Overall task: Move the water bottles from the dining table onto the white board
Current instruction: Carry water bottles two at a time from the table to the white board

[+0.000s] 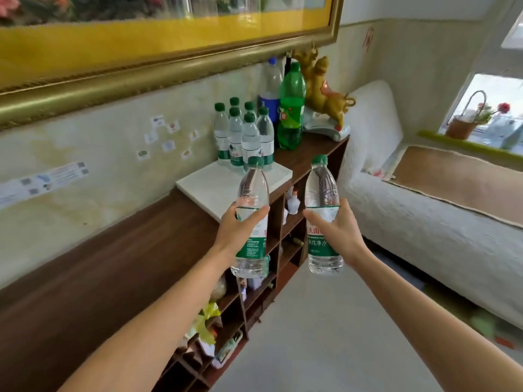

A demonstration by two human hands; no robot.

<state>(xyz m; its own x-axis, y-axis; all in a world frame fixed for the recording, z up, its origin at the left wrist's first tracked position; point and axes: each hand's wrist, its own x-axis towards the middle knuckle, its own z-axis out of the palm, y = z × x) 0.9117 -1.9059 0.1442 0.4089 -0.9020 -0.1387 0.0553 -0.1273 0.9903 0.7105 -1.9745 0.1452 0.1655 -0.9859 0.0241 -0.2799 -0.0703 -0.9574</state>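
Note:
I hold two clear water bottles with green caps and green labels, both upright in the air. My left hand [240, 226] grips one bottle [252, 193] around its middle, just in front of the white board [215, 188]. My right hand [336, 227] grips the other bottle [322, 190], which hangs over the floor to the right of the cabinet. The white board lies on the brown cabinet top [113, 264]. Several matching bottles [243, 137] stand clustered at the board's far end. The dining table is out of sight.
A tall green soda bottle [291, 108], a blue-labelled bottle [270, 91] and a golden bull figure [325, 91] stand behind the board. A large gold-framed picture [169, 69] hangs above. A white sofa [424, 216] sits to the right, across a pale floor [325, 335].

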